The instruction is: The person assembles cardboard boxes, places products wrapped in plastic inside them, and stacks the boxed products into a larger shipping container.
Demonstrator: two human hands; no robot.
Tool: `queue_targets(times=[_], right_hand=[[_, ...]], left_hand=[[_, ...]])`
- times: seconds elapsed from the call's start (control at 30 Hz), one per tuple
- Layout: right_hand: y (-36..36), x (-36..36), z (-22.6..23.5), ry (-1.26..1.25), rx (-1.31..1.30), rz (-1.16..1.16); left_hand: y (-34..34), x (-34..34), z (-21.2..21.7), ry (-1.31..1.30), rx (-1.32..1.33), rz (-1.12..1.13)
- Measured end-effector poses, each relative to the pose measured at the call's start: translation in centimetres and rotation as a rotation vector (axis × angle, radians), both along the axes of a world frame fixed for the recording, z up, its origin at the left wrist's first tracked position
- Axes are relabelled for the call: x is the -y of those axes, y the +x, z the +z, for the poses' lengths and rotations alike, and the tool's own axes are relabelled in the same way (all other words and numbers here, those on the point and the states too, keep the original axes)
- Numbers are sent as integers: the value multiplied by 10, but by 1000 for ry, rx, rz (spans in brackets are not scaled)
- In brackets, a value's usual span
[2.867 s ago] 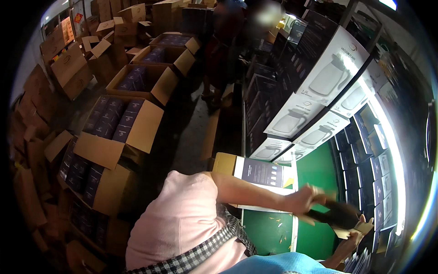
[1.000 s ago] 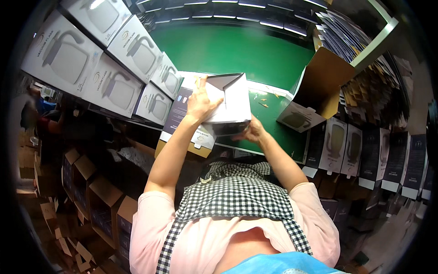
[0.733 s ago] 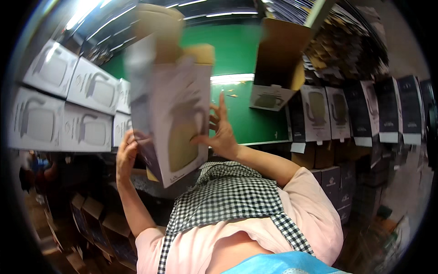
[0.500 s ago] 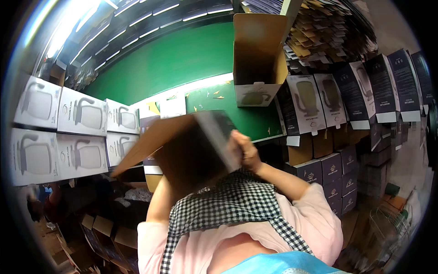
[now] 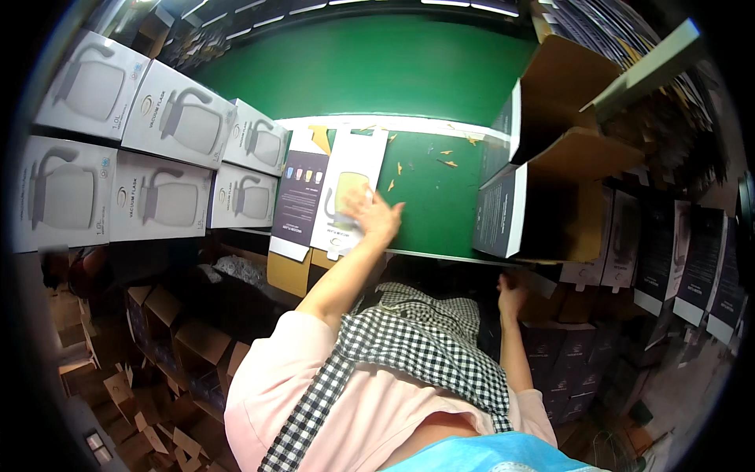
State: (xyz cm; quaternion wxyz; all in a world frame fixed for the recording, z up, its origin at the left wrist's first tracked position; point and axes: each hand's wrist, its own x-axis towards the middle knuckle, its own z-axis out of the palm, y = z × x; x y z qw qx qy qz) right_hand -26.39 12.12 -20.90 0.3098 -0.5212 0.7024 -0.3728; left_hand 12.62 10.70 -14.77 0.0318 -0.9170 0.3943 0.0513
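A worker lays a flattened carton on a green packing table.

The left hand (image 5: 371, 214), fingers spread, presses flat on the white carton (image 5: 348, 189) (beside a dark one (image 5: 301, 189)) at the table (image 5: 429, 197) edge. The right hand (image 5: 511, 297) hangs below that edge, loosely open, gripping nothing, near stacked dark boxes (image 5: 566, 354).
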Motion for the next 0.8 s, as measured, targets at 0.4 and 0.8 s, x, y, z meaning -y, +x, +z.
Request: queue_targets(times=[0.4, 0.8], right_hand=[[211, 31, 256, -222, 379, 834], [344, 156, 414, 70, 1218, 1348]], left_hand=[[109, -68, 126, -457, 151, -480], [228, -26, 157, -1363, -1490, -144]])
